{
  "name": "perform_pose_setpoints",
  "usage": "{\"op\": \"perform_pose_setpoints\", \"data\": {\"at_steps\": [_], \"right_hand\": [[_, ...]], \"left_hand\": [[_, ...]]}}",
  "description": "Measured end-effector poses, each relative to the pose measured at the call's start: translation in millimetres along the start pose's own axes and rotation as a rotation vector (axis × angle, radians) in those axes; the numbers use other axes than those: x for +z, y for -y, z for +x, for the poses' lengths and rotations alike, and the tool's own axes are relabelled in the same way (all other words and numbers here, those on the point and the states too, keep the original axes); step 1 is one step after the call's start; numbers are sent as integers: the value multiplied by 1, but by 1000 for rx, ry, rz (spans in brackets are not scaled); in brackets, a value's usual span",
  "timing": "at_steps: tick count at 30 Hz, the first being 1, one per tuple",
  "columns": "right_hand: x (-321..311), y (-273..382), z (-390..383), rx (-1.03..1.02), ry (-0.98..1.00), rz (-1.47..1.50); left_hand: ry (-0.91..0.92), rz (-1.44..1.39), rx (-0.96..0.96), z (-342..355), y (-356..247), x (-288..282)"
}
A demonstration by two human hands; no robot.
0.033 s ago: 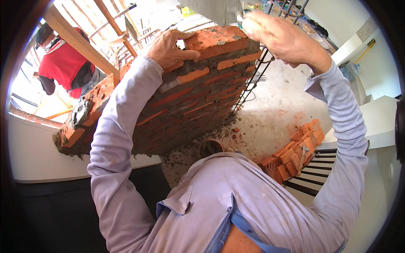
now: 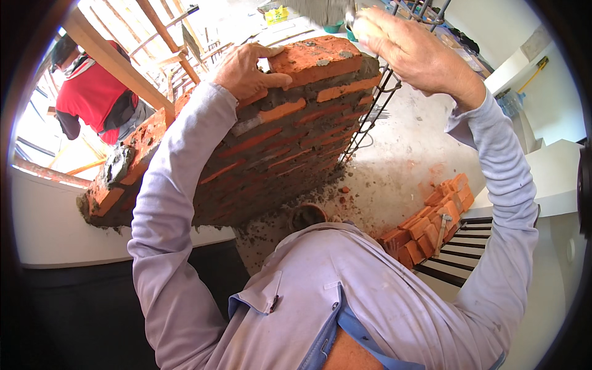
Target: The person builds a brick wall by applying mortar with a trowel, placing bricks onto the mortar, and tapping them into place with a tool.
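Note:
My left hand (image 2: 253,71) grips a red brick (image 2: 314,55) at the top of a brick wall (image 2: 277,154), its fingers curled over the near end. Grey mortar shows between the courses and on a lump (image 2: 120,163) at the wall's left end. My right hand (image 2: 407,52) is closed on the handle of a trowel, raised just right of that brick. The trowel's grey blade (image 2: 320,12) is partly cut off by the frame's top edge.
A person in red (image 2: 92,98) works among timber bars (image 2: 151,92) at left. A steel rebar cage (image 2: 370,123) stands beside the wall. Stacked bricks (image 2: 431,228), a hammer (image 2: 443,234) and black railings (image 2: 462,253) are lower right. A bucket (image 2: 308,216) sits below the wall.
My right hand and the trowel have risen slightly. My left hand stays in place on the brick.

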State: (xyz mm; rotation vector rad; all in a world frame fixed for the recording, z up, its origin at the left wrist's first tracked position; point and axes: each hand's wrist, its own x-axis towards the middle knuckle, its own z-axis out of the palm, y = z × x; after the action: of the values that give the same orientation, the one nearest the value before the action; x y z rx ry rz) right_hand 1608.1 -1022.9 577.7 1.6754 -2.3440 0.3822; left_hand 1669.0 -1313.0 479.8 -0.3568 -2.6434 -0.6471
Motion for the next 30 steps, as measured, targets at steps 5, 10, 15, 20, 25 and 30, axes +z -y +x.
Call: {"op": "perform_pose_setpoints", "data": {"at_steps": [5,10,15,20,25,30], "right_hand": [[15,-19,6,-141,124,-43],[12,-14,12,10,141,-16],[5,-17,19,-381,95,-430],[4,-6,24,-351,50,-252],[-25,53,34,57,112,-81],[-22,52,7,240,-145,7]], "left_hand": [[36,70,-67,0,-11,-5],[63,86,-111,0,-7,-1],[-4,111,-69,-2,-12,-4],[187,152,-183,7,-19,-18],[262,-182,-63,11,36,-64],[190,123,42,5,-11,-44]]}}
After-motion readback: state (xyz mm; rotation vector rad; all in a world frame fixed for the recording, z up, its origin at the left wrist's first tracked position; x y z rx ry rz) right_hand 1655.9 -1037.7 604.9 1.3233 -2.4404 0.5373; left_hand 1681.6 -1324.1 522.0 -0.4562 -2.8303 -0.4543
